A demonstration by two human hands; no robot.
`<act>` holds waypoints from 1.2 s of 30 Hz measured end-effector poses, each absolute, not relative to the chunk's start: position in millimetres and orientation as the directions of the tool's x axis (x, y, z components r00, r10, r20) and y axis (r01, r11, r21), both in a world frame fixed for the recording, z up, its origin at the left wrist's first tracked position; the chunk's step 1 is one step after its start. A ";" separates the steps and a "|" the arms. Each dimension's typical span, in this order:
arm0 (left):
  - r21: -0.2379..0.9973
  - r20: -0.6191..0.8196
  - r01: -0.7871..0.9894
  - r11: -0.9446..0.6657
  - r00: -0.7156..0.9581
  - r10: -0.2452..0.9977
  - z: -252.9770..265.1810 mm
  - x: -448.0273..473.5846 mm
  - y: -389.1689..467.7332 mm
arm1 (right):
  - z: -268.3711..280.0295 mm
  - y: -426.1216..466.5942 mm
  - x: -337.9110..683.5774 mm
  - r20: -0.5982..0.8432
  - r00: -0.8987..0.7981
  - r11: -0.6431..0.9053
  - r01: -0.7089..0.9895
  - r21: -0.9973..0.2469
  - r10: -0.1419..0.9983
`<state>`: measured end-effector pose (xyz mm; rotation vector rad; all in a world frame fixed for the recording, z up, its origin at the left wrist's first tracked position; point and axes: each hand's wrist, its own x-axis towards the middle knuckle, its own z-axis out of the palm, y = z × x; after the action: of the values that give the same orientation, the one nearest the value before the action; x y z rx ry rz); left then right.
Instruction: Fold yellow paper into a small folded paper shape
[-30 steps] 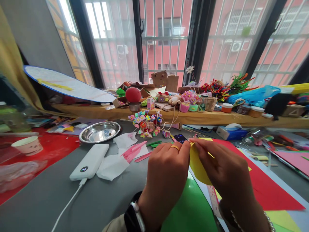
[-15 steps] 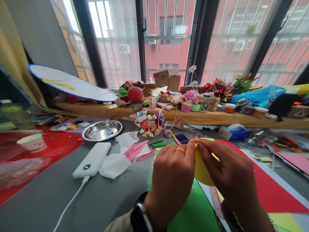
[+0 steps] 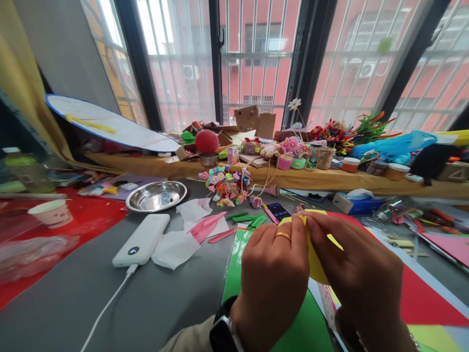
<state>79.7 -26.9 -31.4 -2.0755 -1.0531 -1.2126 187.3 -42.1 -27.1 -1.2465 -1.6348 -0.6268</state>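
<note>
A piece of yellow paper is pinched between both hands, its lower part rounded. My left hand, with a ring and a watch, is closed on the paper's upper left edge. Close beside it, my right hand grips the same paper between thumb and forefinger; my fingers hide most of the sheet. Under my hands lies green paper in a clear sleeve, with red paper to the right and a pink ruler between. A phone showing a timer lies just beyond.
On the left are a white power bank with its cable, a steel plate and a paper cup. Pink paper strips and folded green strips lie ahead, near a flower bundle. Crafts crowd the windowsill.
Both hands have shifted slightly to the right and stay closed on the yellow paper. More of the green strips shows beyond my left hand. The view has moved a little.
</note>
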 end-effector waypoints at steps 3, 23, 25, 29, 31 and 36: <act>-0.051 0.875 0.824 -0.565 0.309 0.372 -31.9 79.9 -26.2 | -27.1 -41.5 188.1 0.894 -0.034 0.353 0.925 -0.140 0.446; -0.069 0.852 0.819 -0.570 0.346 0.394 -32.8 79.7 -27.4 | -20.7 -41.7 197.3 0.852 -0.083 0.412 0.896 -0.163 0.517; -0.070 0.850 0.814 -0.576 0.351 0.393 -32.8 80.0 -27.6 | -20.7 -42.0 197.4 0.857 -0.080 0.411 0.897 -0.161 0.509; -0.073 0.850 0.815 -0.575 0.353 0.392 -32.4 80.2 -27.6 | -21.0 -41.8 196.4 0.863 -0.067 0.407 0.898 -0.167 0.501; -0.075 0.850 0.816 -0.574 0.354 0.391 -31.7 79.9 -27.8 | -20.7 -41.6 195.5 0.863 -0.057 0.403 0.898 -0.174 0.501; -0.088 0.847 0.813 -0.576 0.365 0.386 -30.8 80.0 -29.1 | -20.0 -42.6 193.0 0.854 -0.032 0.382 0.903 -0.198 0.520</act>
<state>80.0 -29.1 -30.8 -2.1286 -1.0356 -1.1243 193.0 -42.6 -20.0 -1.2683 -1.6900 -0.5049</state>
